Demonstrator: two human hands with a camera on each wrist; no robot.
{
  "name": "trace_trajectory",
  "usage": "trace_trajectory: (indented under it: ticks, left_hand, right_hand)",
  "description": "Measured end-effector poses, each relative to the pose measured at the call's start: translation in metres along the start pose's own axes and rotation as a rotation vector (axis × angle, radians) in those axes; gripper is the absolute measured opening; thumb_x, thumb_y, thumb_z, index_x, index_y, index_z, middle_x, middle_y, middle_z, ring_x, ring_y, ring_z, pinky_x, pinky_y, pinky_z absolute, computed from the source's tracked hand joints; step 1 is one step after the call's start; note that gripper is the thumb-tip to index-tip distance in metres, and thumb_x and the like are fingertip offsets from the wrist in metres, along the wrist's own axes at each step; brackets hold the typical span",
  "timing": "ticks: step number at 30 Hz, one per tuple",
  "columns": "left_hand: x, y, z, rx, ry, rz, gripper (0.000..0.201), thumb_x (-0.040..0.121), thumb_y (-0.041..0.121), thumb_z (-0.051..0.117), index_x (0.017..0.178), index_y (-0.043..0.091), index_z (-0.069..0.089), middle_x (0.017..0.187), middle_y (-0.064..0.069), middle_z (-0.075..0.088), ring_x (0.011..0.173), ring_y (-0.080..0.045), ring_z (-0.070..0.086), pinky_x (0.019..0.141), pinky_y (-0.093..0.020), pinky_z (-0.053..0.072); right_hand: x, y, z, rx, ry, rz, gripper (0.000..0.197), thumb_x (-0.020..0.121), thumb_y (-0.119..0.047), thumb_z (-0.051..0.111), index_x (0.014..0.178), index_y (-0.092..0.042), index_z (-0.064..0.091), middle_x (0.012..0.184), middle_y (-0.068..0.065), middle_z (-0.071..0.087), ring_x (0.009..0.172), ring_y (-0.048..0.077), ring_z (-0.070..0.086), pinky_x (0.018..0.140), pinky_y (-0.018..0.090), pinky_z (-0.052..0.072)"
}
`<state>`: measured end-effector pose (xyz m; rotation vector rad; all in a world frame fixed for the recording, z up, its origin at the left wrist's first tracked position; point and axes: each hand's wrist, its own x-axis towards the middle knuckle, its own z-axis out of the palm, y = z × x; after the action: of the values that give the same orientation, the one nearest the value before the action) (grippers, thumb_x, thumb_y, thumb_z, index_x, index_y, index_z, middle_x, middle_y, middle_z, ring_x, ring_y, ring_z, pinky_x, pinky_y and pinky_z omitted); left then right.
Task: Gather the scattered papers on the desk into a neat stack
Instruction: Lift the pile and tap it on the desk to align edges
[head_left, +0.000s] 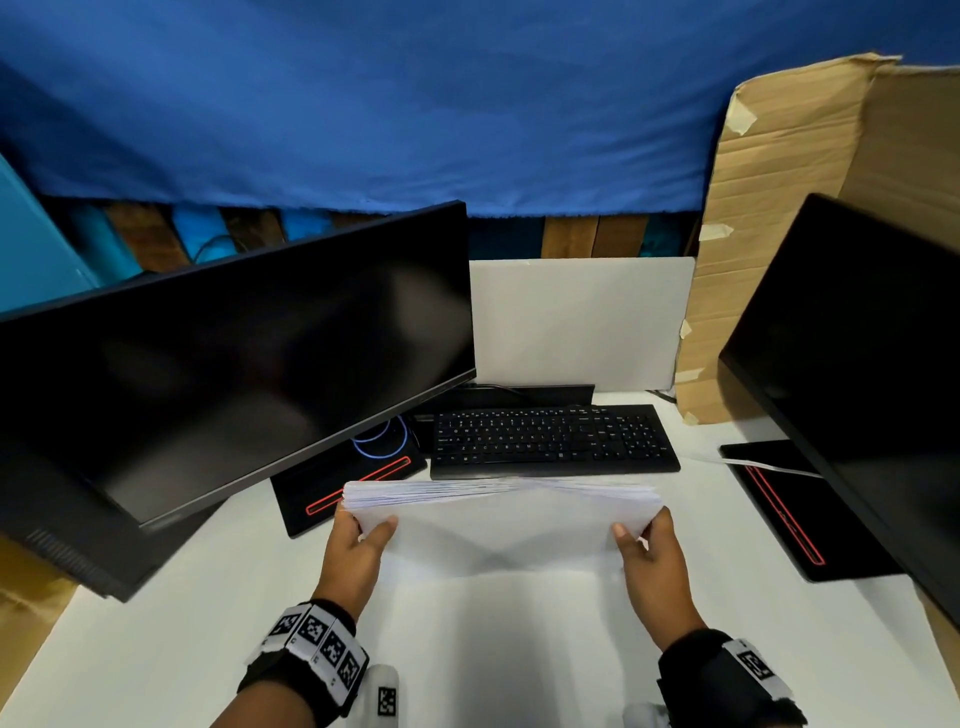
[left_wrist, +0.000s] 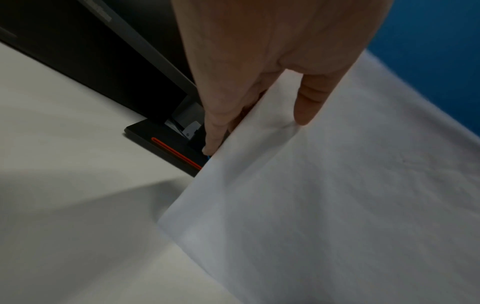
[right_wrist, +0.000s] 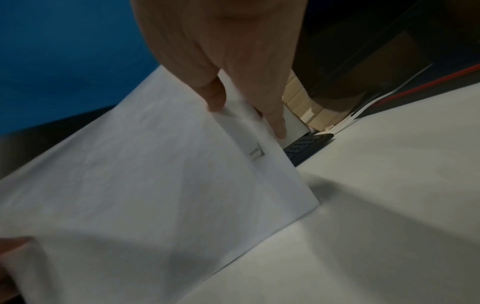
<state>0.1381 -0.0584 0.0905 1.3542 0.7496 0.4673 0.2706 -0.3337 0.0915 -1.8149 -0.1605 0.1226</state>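
A stack of white papers (head_left: 498, 525) stands on its long lower edge on the white desk (head_left: 156, 623), tilted toward me, its top edges slightly fanned. My left hand (head_left: 358, 530) grips the stack's left side, thumb on the near face and fingers behind. My right hand (head_left: 644, 535) grips the right side the same way. The left wrist view shows the thumb (left_wrist: 306, 102) pressed on the paper (left_wrist: 337, 195). In the right wrist view the thumb (right_wrist: 215, 96) lies on the sheets (right_wrist: 142, 185), near a staple.
A black keyboard (head_left: 553, 441) lies just behind the papers. A large dark monitor (head_left: 234, 358) stands at the left on a black base (head_left: 332, 483). A second monitor (head_left: 857, 374) stands at the right with its base (head_left: 789, 509). Cardboard (head_left: 769, 208) leans at the back right.
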Motion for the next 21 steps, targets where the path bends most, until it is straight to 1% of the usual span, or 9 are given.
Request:
trace_trajectory:
  ticks: [2,4,6,8,11,13,16,18,21]
  left_hand:
    - [-0.001,0.003,0.001,-0.028,-0.011,-0.016,0.037,0.091,0.003,0.050,0.126,0.012,0.047,0.111,-0.004,0.062,0.101,-0.021,0.059,0.088,-0.032,0.044]
    - [-0.002,0.008,0.002,-0.065,-0.039,-0.013,0.033,0.092,0.004,0.047,0.124,0.016,0.049,0.110,0.000,0.063,0.100,-0.016,0.060,0.084,-0.027,0.045]
    - [-0.003,0.014,0.002,-0.096,-0.050,-0.003,0.033,0.093,0.004,0.046,0.124,0.013,0.050,0.110,-0.001,0.063,0.099,-0.014,0.060,0.080,-0.022,0.044]
    - [-0.003,0.015,0.001,-0.104,-0.052,-0.002,0.034,0.093,0.004,0.046,0.127,0.008,0.049,0.115,-0.007,0.063,0.102,-0.019,0.060,0.079,-0.022,0.044]
    - [-0.002,0.011,0.000,-0.086,-0.067,-0.022,0.034,0.093,0.005,0.044,0.126,0.011,0.049,0.119,-0.011,0.062,0.097,-0.017,0.061,0.076,-0.024,0.045]
    - [-0.002,0.010,0.001,-0.090,-0.080,-0.029,0.036,0.093,0.003,0.042,0.128,0.012,0.048,0.118,-0.010,0.062,0.094,-0.016,0.062,0.074,-0.024,0.046]
    - [-0.003,0.017,0.004,-0.086,-0.095,0.008,0.036,0.093,0.004,0.042,0.128,0.010,0.048,0.114,-0.007,0.063,0.096,-0.017,0.061,0.068,-0.016,0.051]
    - [-0.004,0.021,0.003,-0.099,-0.086,0.026,0.032,0.093,0.003,0.042,0.124,0.008,0.049,0.105,-0.004,0.063,0.097,-0.019,0.060,0.063,-0.010,0.052]
    - [-0.002,0.016,0.000,-0.069,-0.056,0.013,0.031,0.093,0.005,0.043,0.123,0.009,0.048,0.112,-0.010,0.063,0.094,-0.018,0.061,0.070,-0.023,0.052]
  right_hand:
    - [0.001,0.000,0.002,0.015,0.009,0.016,0.018,0.095,-0.003,0.046,0.082,-0.015,0.041,0.072,-0.001,0.047,0.070,0.017,0.046,0.067,0.022,0.039]
    - [0.003,-0.005,0.004,0.022,0.018,-0.002,0.012,0.096,-0.003,0.043,0.093,-0.013,0.040,0.075,-0.003,0.046,0.074,0.015,0.047,0.075,0.023,0.039]
    - [0.005,-0.008,0.003,0.022,0.035,-0.033,0.012,0.096,-0.003,0.042,0.098,-0.014,0.038,0.075,-0.002,0.046,0.074,0.014,0.046,0.075,0.026,0.038]
    - [0.007,-0.007,0.000,0.007,0.044,-0.031,0.011,0.097,-0.006,0.042,0.101,-0.016,0.039,0.076,0.002,0.046,0.075,0.017,0.046,0.076,0.029,0.038]
    - [0.008,-0.004,0.000,-0.033,0.037,0.005,0.015,0.096,-0.008,0.042,0.092,-0.022,0.039,0.075,0.002,0.043,0.073,0.022,0.044,0.074,0.035,0.039]
    - [0.007,-0.005,0.001,-0.035,0.033,-0.012,0.022,0.097,-0.006,0.041,0.087,-0.025,0.037,0.073,0.000,0.042,0.071,0.020,0.042,0.071,0.030,0.039]
    - [0.005,-0.017,0.001,0.011,0.029,-0.082,0.013,0.097,-0.003,0.040,0.095,-0.016,0.036,0.070,-0.002,0.043,0.068,0.014,0.043,0.065,0.018,0.038]
    - [0.005,-0.020,0.001,0.027,0.038,-0.108,0.010,0.097,-0.004,0.039,0.099,-0.014,0.038,0.072,-0.002,0.046,0.071,0.016,0.046,0.067,0.022,0.038]
    - [0.002,-0.018,0.001,0.003,0.044,-0.117,0.022,0.098,-0.004,0.036,0.116,-0.017,0.038,0.086,-0.005,0.052,0.084,0.021,0.051,0.073,0.022,0.042]
